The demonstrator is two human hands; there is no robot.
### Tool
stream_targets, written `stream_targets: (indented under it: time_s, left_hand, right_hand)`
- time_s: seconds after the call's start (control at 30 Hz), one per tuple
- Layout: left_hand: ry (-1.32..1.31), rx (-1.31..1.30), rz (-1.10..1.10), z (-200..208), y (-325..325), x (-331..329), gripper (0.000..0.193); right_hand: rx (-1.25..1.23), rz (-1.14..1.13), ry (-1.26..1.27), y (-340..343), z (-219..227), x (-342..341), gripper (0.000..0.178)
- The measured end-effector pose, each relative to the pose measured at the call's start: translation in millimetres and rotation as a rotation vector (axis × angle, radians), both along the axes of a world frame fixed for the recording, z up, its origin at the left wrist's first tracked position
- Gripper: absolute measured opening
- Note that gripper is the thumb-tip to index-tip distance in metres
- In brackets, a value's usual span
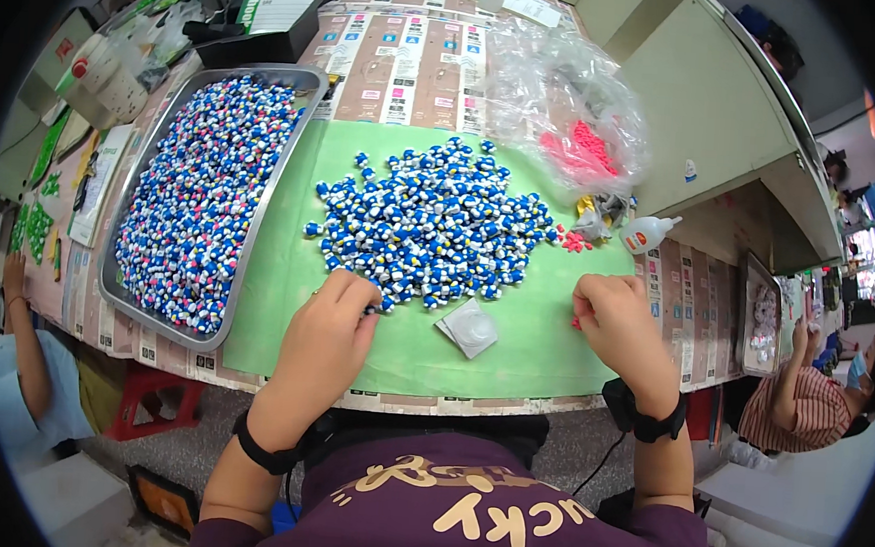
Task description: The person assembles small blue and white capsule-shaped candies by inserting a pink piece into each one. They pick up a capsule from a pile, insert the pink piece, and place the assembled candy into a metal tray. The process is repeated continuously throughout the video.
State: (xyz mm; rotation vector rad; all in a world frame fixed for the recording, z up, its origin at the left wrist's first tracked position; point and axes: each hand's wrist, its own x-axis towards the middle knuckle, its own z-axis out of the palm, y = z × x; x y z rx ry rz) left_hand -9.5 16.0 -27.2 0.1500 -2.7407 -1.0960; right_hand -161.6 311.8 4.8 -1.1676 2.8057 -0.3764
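A heap of small blue-and-white plastic pieces [441,224] with yellow touches lies on the green mat [402,357]. At its near left edge my left hand [332,325] is closed, with one blue-and-white piece at its fingertips. My right hand [623,323] is bent down to the mat on the right, its fingers pinched together. Bits of pink show at those fingertips, partly hidden by the hand. Between the hands sits a small clear round dish on a pale square [469,328]. Loose pink pieces [573,242] lie by the heap's right edge.
On the left a metal tray [248,252] is filled with similar pieces. A clear plastic bag [559,90] holding pink pieces lies at the back right, near a white squeeze bottle [648,233]. A cabinet [704,99] borders the right side. Other people sit at both sides.
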Motion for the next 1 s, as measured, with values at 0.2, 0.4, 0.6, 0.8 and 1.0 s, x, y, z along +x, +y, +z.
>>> stream_targets:
  time_s: [0.2, 0.4, 0.6, 0.8, 1.0]
  left_hand:
    - [0.017, 0.32, 0.039, 17, -8, 7, 0.023]
    - [-0.178, 1.19, -0.224, 44, 15, -1, 0.014]
    - [-0.2, 1.417, -0.304, 46, 32, -11, 0.014]
    - [-0.106, 1.275, -0.236, 43, 34, -9, 0.009]
    - [0.219, 0.553, -0.262, 43, 35, -9, 0.012]
  right_hand:
    - [-0.487, -0.032, -0.296, -14, 24, 9, 0.019]
    - [-0.77, 0.289, -0.353, -61, 45, 42, 0.025]
    - [-0.72, 0.4, 0.032, -75, 40, 57, 0.028]
    - [-0.778, 0.269, -0.156, -79, 41, 62, 0.027]
    - [-0.878, 0.096, -0.699, -76, 33, 61, 0.027]
